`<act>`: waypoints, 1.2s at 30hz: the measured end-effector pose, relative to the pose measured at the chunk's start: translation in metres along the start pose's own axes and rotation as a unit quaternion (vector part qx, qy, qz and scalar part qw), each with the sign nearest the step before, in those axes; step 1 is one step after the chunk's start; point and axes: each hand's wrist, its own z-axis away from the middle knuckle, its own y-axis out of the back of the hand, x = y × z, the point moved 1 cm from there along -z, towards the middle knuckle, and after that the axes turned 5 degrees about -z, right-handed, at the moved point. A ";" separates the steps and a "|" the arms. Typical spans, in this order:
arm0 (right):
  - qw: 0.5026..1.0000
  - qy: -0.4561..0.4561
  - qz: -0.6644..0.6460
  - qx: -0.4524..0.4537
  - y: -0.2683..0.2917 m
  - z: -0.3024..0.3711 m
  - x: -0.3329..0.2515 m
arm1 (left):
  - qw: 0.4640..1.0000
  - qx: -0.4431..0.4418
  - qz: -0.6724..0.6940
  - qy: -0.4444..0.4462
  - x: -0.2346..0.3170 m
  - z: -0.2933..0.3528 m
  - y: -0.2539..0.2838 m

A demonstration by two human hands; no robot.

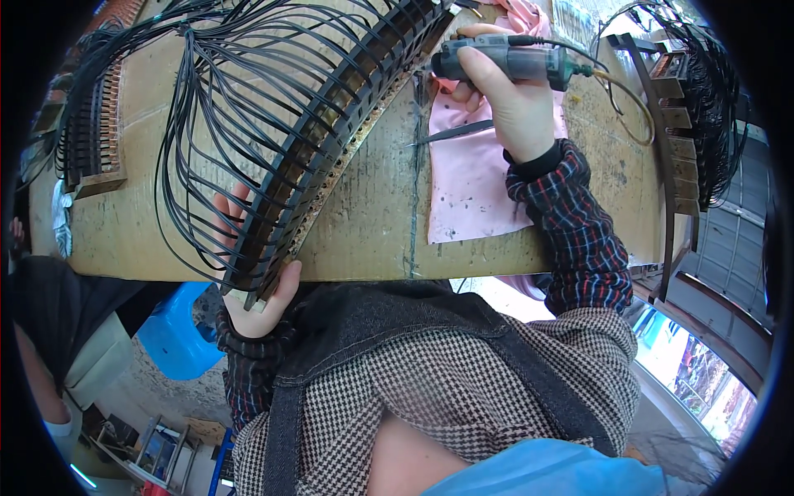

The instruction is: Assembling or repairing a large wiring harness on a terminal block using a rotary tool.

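Observation:
A long dark metal rail, lined with many thin black wires, slants from near my body up to the top of the table. My left hand is closed around its near end, fingers partly hidden behind the rail and wires. In my right hand is a grey-green cylindrical handheld tool, with a black cord and a yellowish hose at its rear. Its front end points left, close to the rail's right edge; the tip's contact cannot be made out. Dark tweezers lie partly on a pink cloth below this hand.
The worn table ends just before my body. Similar wired rails stand at the left and along the right edge. A blue plastic stool is below on the left, beside another person's dark clothing.

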 end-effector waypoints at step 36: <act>0.998 -0.002 0.046 -0.036 -0.006 0.008 -0.013 | 1.000 -0.006 -0.009 -0.008 0.003 -0.001 0.000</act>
